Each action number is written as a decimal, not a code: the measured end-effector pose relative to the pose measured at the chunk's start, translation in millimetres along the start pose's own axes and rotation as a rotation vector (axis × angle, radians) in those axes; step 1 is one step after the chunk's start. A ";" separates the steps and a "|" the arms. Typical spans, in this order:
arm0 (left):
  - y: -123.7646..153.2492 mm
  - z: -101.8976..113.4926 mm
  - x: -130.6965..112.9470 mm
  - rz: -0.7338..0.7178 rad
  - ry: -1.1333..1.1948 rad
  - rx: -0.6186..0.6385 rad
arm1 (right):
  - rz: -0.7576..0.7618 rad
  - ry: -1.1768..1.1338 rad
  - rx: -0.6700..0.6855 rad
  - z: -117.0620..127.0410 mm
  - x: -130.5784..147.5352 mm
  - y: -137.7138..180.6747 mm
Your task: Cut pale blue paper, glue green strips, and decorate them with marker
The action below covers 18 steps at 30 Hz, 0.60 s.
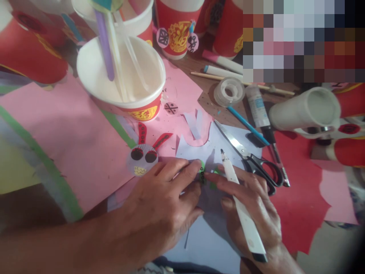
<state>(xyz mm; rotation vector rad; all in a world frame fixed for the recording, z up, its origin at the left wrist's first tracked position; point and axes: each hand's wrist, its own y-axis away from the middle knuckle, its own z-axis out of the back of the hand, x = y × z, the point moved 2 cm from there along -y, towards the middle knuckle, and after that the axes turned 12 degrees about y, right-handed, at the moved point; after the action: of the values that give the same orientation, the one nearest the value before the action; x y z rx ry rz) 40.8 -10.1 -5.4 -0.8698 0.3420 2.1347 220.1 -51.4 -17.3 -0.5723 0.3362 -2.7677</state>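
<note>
My left hand (173,194) rests on the pale blue paper, its bent fingers holding down a small green paper piece (202,173) with black circles drawn on it; part of it is under the fingertips. In my right hand (253,205) a white marker (239,203) lies between the fingers, uncapped, its black tip pointing away from me. The right index fingertip is beside the green piece, close to some plain green scraps (213,183). Just beyond my left hand sits a round lilac paper face (142,156) with red dotted ears, black eyes and a yellow patch.
Black-handled scissors (245,152) lie slightly open beyond my right hand. Behind them are a tape roll (229,92), a glue stick (258,106) and a tipped white cup (305,108). A paper cup (121,80) holding sticks stands on pink paper (71,133). Red paper (296,198) is at right.
</note>
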 end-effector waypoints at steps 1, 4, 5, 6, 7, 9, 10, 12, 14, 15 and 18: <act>0.0 -0.1 0.2 -0.001 0.005 -0.006 | -0.004 -0.010 -0.001 0.0 0.1 0.0; 0.1 -0.5 0.3 -0.002 0.010 -0.018 | -0.001 -0.022 -0.008 0.0 0.6 -0.8; 0.2 -0.7 0.1 -0.002 0.007 -0.018 | -0.001 -0.020 -0.010 0.0 0.5 -1.1; 0.2 -0.9 -0.2 -0.002 0.001 -0.017 | 0.002 -0.019 -0.011 -0.2 0.5 -1.4; 0.2 -1.1 -0.5 -0.002 -0.007 -0.018 | 0.005 -0.017 -0.011 -0.5 0.5 -1.6; 0.2 -1.3 -1.4 -0.003 -0.024 -0.025 | 0.004 -0.018 -0.007 -1.1 0.1 -1.5; 0.2 -1.3 -1.7 -0.006 -0.029 -0.029 | 0.000 -0.020 -0.004 -1.4 -0.1 -1.4; 0.3 -1.1 -1.9 -0.006 -0.037 -0.033 | -0.002 -0.031 -0.002 -1.2 -0.6 -1.4; 0.5 -0.6 -1.7 -0.012 -0.038 -0.038 | 0.013 -0.045 -0.007 0.1 -1.0 -2.0; 0.5 -0.4 -1.5 -0.013 -0.038 -0.036 | 0.034 -0.051 -0.013 1.2 -1.1 -2.4; 0.6 -0.6 -1.2 -0.012 -0.037 -0.029 | 0.069 -0.089 -0.023 5.3 -2.1 -2.7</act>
<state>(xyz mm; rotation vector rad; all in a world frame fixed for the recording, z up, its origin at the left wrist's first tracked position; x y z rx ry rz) 41.3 -11.5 -5.0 -0.8451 0.2873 2.1464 223.5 -49.1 -12.6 -0.6737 0.3608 -2.6666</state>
